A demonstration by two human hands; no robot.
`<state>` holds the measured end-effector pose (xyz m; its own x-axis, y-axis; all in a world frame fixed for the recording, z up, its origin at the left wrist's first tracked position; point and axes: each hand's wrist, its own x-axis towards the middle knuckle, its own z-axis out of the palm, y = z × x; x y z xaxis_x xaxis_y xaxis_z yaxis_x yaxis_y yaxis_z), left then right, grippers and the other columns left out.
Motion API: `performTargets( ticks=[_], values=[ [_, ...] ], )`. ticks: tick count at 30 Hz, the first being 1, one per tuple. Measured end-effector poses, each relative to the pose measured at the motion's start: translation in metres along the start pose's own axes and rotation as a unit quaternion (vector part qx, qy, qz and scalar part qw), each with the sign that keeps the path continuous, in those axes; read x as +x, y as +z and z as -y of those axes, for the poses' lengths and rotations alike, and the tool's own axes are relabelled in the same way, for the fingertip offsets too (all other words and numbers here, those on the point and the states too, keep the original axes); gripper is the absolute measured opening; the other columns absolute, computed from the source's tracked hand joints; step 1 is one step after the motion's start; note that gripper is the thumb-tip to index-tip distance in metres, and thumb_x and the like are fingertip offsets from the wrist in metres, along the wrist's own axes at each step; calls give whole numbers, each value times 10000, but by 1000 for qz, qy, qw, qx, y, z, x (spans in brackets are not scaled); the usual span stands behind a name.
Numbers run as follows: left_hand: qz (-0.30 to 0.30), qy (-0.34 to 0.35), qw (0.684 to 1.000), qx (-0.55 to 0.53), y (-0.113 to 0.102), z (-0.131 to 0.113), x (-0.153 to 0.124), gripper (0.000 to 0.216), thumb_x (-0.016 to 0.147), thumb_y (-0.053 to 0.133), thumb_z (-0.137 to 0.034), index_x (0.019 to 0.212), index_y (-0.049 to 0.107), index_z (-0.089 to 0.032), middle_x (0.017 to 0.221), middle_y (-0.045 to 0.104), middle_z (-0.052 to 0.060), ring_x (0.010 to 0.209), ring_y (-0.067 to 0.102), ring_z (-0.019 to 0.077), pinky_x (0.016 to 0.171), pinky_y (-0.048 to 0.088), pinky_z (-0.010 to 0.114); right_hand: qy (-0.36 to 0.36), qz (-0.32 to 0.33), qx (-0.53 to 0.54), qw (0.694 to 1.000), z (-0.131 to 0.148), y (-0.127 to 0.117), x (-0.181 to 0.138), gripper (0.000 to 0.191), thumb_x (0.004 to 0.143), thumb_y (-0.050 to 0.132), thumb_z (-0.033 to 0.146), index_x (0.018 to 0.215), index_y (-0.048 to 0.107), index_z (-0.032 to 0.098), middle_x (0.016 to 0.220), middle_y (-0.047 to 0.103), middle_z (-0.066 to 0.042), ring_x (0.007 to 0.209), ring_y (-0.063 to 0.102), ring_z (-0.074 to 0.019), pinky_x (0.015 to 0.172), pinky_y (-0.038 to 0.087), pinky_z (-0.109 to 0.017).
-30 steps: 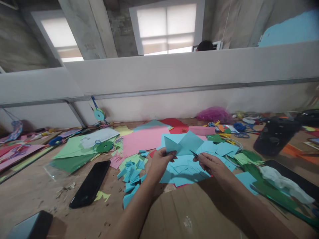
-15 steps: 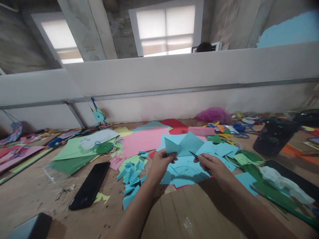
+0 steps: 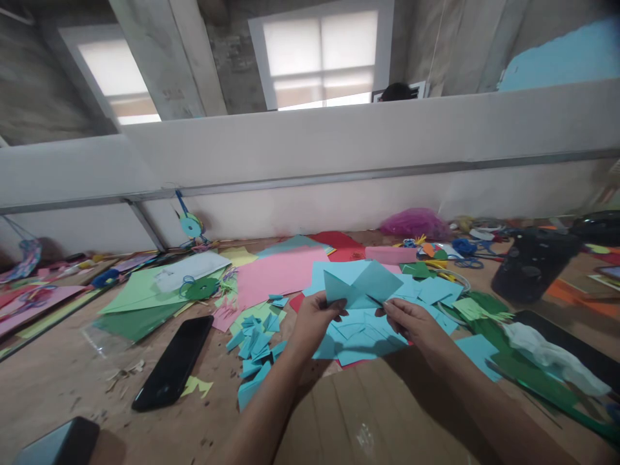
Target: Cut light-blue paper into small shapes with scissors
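Note:
My left hand [image 3: 317,323] is closed on the left edge of a folded light-blue paper [image 3: 374,283], thumb in front. The paper is raised over the worktop, with a V-shaped notch between its two upper corners. My right hand [image 3: 407,320] pinches a thin dark pointed tool [image 3: 374,300], whose tip lies against the paper's lower right part. Fingers hide the rest of the tool, so I cannot make out its kind. Under both hands lie several flat light-blue sheets [image 3: 361,345]. Small folded blue pieces [image 3: 254,339] sit in a heap left of my left forearm.
A black phone [image 3: 174,361] lies at left, near green sheets [image 3: 140,290] and a pink sheet [image 3: 276,274]. Brown cardboard [image 3: 339,413] is in front of me. A dark cup-like container [image 3: 535,265] and crumpled white material [image 3: 555,358] are at right. A white partition [image 3: 310,148] stands behind.
The folded blue paper has tilted and shifted slightly to the right and down, its right corner now lower. Both hands keep their hold and have barely moved.

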<state>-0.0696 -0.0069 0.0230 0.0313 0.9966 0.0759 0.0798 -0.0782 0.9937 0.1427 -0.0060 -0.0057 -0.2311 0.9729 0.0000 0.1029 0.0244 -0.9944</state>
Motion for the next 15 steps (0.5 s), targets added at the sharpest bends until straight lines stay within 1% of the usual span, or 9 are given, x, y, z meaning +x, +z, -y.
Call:
performTargets(
  ticks=[4, 10, 15],
  values=[
    [4, 0, 1000, 0, 0, 0, -1, 158, 677, 683, -309, 663, 683, -152, 580, 659, 28, 550, 581, 148, 549, 435, 262, 3, -9, -7, 1000, 0, 1, 0, 451, 821, 549, 623, 776, 612, 179, 568, 376, 51, 515, 291, -110, 481, 172, -270],
    [25, -5, 1000, -7, 4, 5, -2, 158, 660, 706, -312, 682, 674, -158, 579, 655, 19, 559, 582, 149, 564, 438, 263, 4, -23, 6, 1000, -7, 2, 3, 465, 810, 580, 606, 612, 481, 197, 575, 402, 38, 538, 349, -113, 501, 230, -264],
    [30, -5, 999, -14, 4, 7, -1, 169, 658, 711, -321, 686, 675, -158, 583, 657, 23, 561, 585, 152, 565, 440, 264, 6, -34, -24, 999, -8, 1, 4, 504, 782, 577, 647, 575, 456, 204, 539, 405, 42, 495, 307, -103, 478, 213, -267]
  ],
)
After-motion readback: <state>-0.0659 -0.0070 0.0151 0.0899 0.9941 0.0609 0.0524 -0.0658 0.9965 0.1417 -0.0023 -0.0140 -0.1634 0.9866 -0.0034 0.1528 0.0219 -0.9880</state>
